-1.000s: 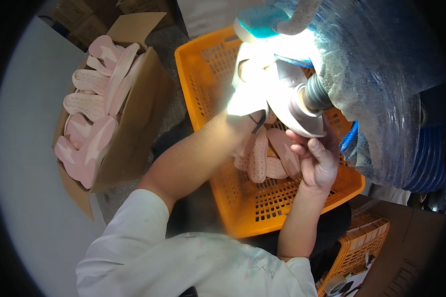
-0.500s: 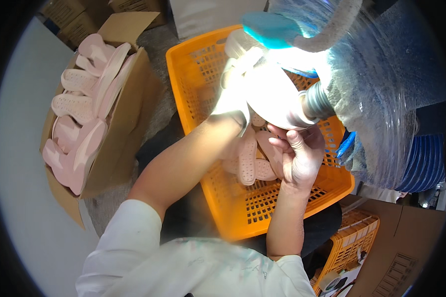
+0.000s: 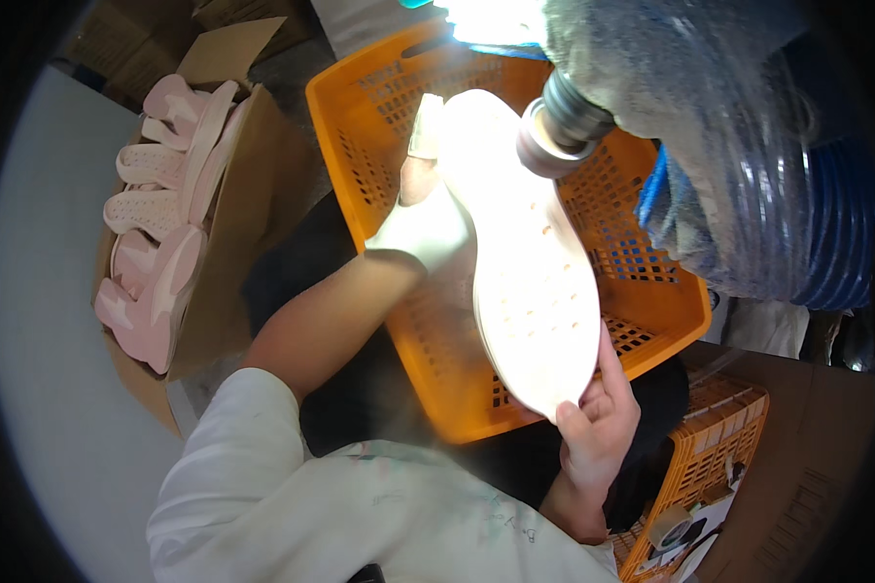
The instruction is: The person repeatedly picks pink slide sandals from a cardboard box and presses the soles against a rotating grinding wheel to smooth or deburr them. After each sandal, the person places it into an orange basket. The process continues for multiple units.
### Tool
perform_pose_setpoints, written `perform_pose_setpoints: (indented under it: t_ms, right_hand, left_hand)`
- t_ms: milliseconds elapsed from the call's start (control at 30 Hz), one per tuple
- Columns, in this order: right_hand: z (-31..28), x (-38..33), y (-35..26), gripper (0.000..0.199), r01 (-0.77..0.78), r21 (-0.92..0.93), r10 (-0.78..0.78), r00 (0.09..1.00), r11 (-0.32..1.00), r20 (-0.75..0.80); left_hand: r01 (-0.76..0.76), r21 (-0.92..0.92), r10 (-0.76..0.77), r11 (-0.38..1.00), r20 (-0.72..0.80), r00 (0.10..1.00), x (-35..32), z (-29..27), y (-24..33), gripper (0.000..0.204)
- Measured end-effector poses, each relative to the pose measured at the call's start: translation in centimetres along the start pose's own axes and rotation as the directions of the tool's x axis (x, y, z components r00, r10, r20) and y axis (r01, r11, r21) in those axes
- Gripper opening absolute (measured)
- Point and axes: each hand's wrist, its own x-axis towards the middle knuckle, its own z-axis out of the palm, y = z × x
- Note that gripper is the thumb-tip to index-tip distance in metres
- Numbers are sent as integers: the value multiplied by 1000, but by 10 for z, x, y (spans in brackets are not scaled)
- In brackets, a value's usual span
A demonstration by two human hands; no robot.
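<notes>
A pale shoe sole (image 3: 535, 282) with small holes lies tilted above the orange basket, washed out by bright light. My left hand (image 3: 423, 214), overexposed, grips its far left edge; a pale covering shows on a finger. At the near end, my right hand (image 3: 601, 423) pinches the sole between thumb and fingers. Close by the sole's far right edge is a grey cylindrical machine head (image 3: 559, 131); glare hides whether the two touch.
The orange basket (image 3: 437, 413) lies under my hands. To the left, a cardboard box (image 3: 226, 228) is filled with pink soles (image 3: 156, 209). Clear plastic sheeting (image 3: 710, 165) and blue ribbed hose (image 3: 834, 228) hang at right. Another orange basket (image 3: 695, 466) holds a tape roll (image 3: 670, 528).
The sole has swung lengthwise toward me, its holed face now visible. My right hand has moved down to its near end, and the left hand has shifted slightly left.
</notes>
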Motion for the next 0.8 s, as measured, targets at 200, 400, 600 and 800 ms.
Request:
perform_pose_setpoints:
  t_ms: [200, 400, 600, 800]
  right_hand:
    - [-39, -28, -13, 90, -24, 196, 32, 999, 980, -40]
    - [-15, 31, -3, 88, 49, 137, -40, 997, 989, -72]
    - [23, 111, 51, 73, -217, 103, 183, 946, 971, 269]
    - [24, 142, 80, 61, -278, -131, 303, 919, 952, 254]
  left_hand:
    - [28, 302, -36, 953, 19, 999, -28, 41, -40, 63]
    - [-66, 480, 7, 875, 125, 992, -13, 31, -27, 60]
    - [-281, 882, 262, 379, 188, 946, -18, 42, 92, 58]
    - [74, 817, 575, -571, 335, 746, -121, 78, 324, 57]
